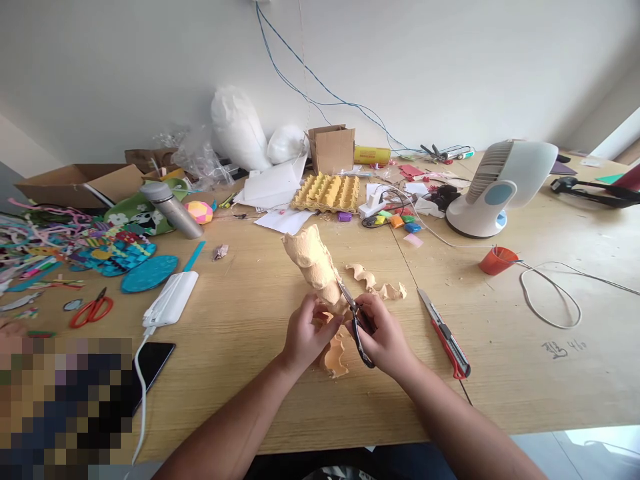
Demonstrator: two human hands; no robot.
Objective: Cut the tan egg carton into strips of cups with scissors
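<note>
My left hand (311, 331) grips the near end of a bumpy tan strip of egg carton (311, 259), which tilts up and away from me. In my right hand (381, 331) is a pair of black-handled scissors (356, 320), its blades lying along the strip's right edge. Whether the blades are parted is hard to make out. Wavy carton offcuts (375, 281) rest on the table just beyond my right hand. Another carton piece (335, 359) lies below my hands, partly covered by them.
A red utility knife (447, 340) with its blade out lies to the right. Farther back are a yellow egg tray (327, 193), a white fan (500, 190) and an orange cup (499, 261). On the left are a power bank (171, 298), red-handled scissors (92, 312) and a grey bottle (173, 211).
</note>
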